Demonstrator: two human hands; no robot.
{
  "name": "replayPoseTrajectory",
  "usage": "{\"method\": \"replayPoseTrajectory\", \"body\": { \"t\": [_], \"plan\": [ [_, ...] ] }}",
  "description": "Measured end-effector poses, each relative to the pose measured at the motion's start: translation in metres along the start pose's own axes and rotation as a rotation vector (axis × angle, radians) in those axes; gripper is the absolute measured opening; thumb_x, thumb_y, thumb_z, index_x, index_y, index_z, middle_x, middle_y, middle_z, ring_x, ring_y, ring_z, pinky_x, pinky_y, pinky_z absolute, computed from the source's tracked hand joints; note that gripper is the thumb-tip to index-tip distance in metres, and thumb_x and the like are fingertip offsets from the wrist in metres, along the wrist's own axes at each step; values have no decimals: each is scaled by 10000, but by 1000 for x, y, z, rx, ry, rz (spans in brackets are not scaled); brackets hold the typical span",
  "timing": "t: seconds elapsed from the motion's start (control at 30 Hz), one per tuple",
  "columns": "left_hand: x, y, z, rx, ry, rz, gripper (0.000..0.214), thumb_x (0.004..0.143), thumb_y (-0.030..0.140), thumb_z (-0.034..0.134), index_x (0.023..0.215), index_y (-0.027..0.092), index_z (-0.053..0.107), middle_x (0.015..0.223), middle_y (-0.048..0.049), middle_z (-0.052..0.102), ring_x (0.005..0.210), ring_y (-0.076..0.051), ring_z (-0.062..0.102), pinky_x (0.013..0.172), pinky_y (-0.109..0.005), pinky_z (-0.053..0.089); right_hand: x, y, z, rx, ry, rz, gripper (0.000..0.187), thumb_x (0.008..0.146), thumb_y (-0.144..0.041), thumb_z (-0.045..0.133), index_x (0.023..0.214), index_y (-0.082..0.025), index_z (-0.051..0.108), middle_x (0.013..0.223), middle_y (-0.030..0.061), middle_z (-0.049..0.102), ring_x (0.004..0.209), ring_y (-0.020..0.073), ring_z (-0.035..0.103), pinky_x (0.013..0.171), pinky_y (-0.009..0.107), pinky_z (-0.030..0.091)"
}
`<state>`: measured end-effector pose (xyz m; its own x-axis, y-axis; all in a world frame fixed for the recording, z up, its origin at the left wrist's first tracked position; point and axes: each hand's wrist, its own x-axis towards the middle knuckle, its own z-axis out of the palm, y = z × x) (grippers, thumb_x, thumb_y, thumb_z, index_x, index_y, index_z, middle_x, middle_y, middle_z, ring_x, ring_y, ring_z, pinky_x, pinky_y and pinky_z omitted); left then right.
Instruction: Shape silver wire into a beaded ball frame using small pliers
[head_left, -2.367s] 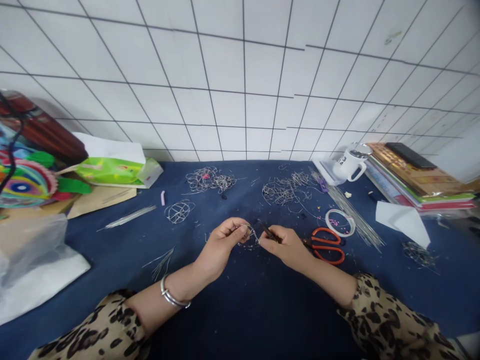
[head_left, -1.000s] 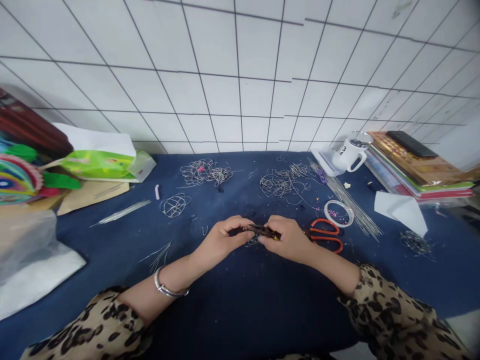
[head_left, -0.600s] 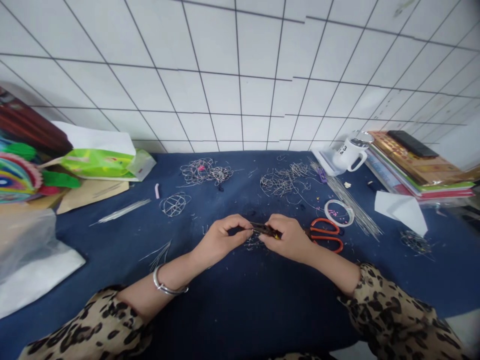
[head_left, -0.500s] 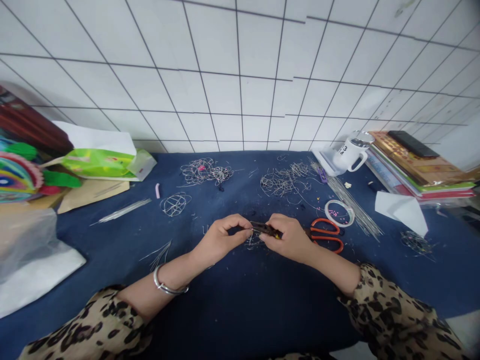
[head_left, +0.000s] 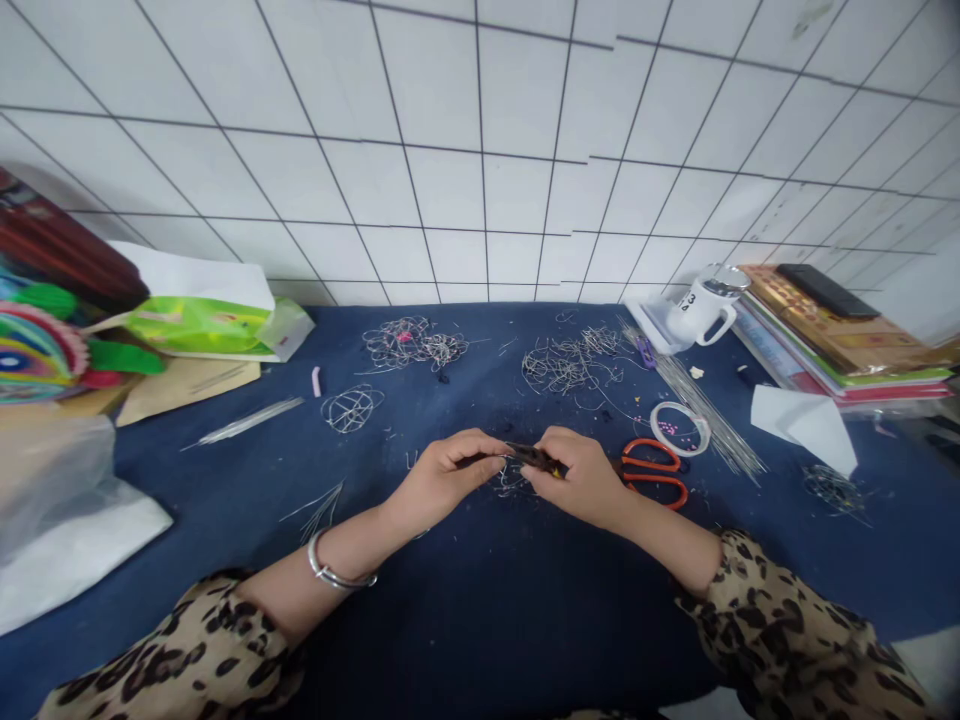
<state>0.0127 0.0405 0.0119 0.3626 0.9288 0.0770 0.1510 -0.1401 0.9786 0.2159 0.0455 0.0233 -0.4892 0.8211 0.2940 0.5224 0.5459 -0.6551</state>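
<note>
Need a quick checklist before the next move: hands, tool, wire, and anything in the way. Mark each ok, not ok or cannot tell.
1. Right hand has the pliers: ok, gripped.
2. Left hand has wire: ok, pinched at the fingertips.
3. Pliers' jaws closed on the wire: cannot tell, too small and partly hidden.
4. Scissors well clear of the right hand: not ok, the orange handles lie close beside the wrist.
5. Mug upright: ok, standing at the back right, away from both hands.

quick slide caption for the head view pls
Left hand pinches wire beside the pliers in the right hand, scissors and wire tangles on the blue table.
</note>
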Motion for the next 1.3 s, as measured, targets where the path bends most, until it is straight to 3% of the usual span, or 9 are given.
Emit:
{"method": "replayPoseTrajectory", "body": {
  "t": [0.47,0.77,1.13,1.3],
  "plan": [
    [-1,0,2,6,75,-41,138,790,272,588,821,160,663,764,-33,589,711,-151,520,667,-257,405,-1,1,2,18,12,8,124,751,-217,551,659,-187,473,658,-19,458,647,110,461,618,234,366],
    [-1,-4,8,-193,138,-161,146,768,271,616,845,156,660,763,-29,619,693,-139,533,649,-249,427,-2,-2,6,8,72,0,124,771,-227,534,664,-185,486,666,-6,481,650,115,476,624,240,380],
    [-2,-2,9,-98,172,-72,128,769,262,606,819,156,656,750,-25,600,672,-131,518,624,-239,419,-4,-1,7,53,74,19,152,805,-286,527,696,-181,536,682,3,495,674,124,493,646,252,400],
    [2,3,-3,-17,246,-47,121,774,259,606,815,155,654,741,-18,610,660,-120,520,614,-229,414,-3,-2,2,217,58,89,196,836,-348,512,902,-191,609,816,26,556,780,135,535,729,272,422]
  ]
}}
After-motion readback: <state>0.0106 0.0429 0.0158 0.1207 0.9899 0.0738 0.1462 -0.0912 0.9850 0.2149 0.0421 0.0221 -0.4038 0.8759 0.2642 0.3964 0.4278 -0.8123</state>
